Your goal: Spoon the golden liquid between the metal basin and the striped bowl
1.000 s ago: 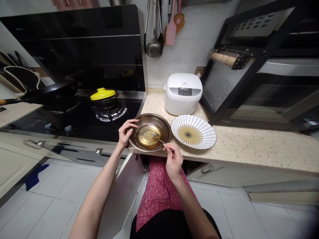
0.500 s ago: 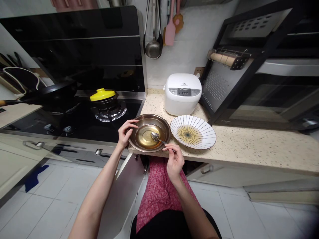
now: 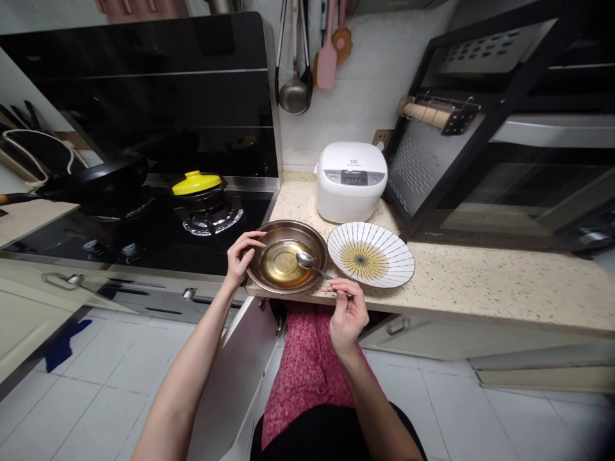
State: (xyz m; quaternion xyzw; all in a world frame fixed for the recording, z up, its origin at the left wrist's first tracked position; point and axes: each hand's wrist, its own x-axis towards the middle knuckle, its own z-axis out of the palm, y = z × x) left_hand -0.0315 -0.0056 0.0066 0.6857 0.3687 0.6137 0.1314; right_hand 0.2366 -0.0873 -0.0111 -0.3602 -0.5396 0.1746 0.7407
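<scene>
A round metal basin point(image 3: 313, 238) sits at the counter's front edge, with clear yellowish liquid point(image 3: 281, 266) in it. My left hand point(image 3: 239, 257) grips its left rim, thumb and fingers curved around the edge. Between the fingertips of my right hand point(image 3: 349, 310) is the handle of a metal spoon point(image 3: 305, 260). The spoon's bowl hangs over the right side of the basin; whether it carries liquid I cannot tell. Right beside the basin lies a white plate point(image 3: 406, 259) with dark radiating lines and a shallow yellowish pool in its middle.
Behind the plate stands a white rice cooker point(image 3: 352, 186). On the left, the stove point(image 3: 158, 237) bears a yellow-lidded pot point(image 3: 196, 184) and a black wok point(image 3: 103, 179). A dark oven point(image 3: 528, 198) stands right. Below the counter, a cabinet door point(image 3: 235, 365) hangs ajar.
My right hand has moved to the right, drawing the spoon with it toward the basin's right rim. My left hand keeps its place on the basin.
</scene>
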